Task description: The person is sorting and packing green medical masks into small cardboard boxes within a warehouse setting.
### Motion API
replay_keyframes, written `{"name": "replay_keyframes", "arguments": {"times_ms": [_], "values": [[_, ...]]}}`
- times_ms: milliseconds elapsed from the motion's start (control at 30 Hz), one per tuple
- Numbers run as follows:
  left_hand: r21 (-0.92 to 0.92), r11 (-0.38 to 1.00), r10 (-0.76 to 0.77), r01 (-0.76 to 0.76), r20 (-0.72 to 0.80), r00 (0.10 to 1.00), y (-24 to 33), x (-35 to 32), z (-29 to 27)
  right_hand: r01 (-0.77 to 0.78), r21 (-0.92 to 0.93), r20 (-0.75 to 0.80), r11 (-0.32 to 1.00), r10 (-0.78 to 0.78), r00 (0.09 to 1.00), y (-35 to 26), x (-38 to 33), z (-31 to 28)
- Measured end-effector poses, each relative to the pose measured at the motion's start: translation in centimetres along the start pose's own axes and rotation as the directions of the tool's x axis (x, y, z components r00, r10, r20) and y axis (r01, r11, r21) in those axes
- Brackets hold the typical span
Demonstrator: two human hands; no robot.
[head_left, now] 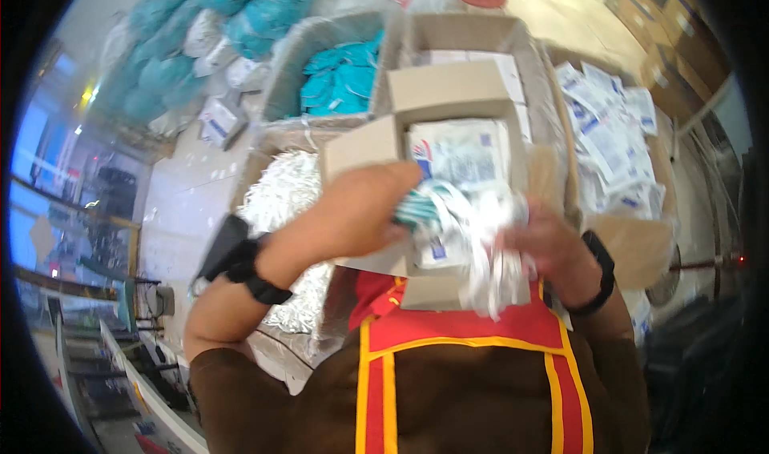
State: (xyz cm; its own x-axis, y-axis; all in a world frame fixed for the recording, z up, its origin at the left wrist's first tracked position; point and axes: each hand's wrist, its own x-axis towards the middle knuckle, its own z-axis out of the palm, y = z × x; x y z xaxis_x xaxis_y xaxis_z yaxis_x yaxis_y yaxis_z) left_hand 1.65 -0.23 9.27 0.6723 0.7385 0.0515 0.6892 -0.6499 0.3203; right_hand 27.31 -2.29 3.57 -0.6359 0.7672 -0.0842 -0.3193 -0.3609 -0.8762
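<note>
An open cardboard box (439, 87) stands right in front of me, flaps spread, with flat white printed packets (463, 146) inside. Over it, my left hand (364, 210) is closed round a small bundle of teal-and-white pieces (418, 208). My right hand (546, 238) has its fingers closed on a bunch of white strips (493, 250), some hanging over the box's near edge. Both bundles meet between my hands; blur hides exactly what they are and whether they are joined.
Left of the box, a bin holds a heap of white strips (280, 194). Behind it, a lined bin holds teal folded pieces (343, 78). White printed packets (605, 134) fill a carton at right. Teal sacks (264, 18) lie at far left, brown cartons (673, 62) at far right.
</note>
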Motion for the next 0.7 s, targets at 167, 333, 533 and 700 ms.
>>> {"name": "replay_keyframes", "arguments": {"times_ms": [167, 333, 533, 700], "values": [[-0.416, 0.881, -0.146, 0.225, 0.212, 0.966, 2.1, -1.6, 5.5, -0.111, -0.265, 0.301, 0.958, 0.192, 0.934, -1.4, -0.5, 2.5], [-0.516, 0.821, -0.049, 0.244, 0.361, 0.931, 4.4, -3.3, 5.9, 0.411, -0.887, 0.378, 0.213, -0.177, 0.909, -1.8, -0.8, 1.8], [-0.522, 0.852, 0.069, 0.039, 0.186, 0.980, 4.5, -3.9, 6.8, 0.551, -0.772, 0.522, -0.317, 0.178, 0.834, -4.4, -1.7, 3.0], [-0.383, 0.924, 0.023, 0.004, 0.064, 0.998, 5.7, -3.5, 6.6, 0.478, -0.848, 0.412, -0.228, 0.285, 0.866, -5.9, -1.6, 4.4]]}}
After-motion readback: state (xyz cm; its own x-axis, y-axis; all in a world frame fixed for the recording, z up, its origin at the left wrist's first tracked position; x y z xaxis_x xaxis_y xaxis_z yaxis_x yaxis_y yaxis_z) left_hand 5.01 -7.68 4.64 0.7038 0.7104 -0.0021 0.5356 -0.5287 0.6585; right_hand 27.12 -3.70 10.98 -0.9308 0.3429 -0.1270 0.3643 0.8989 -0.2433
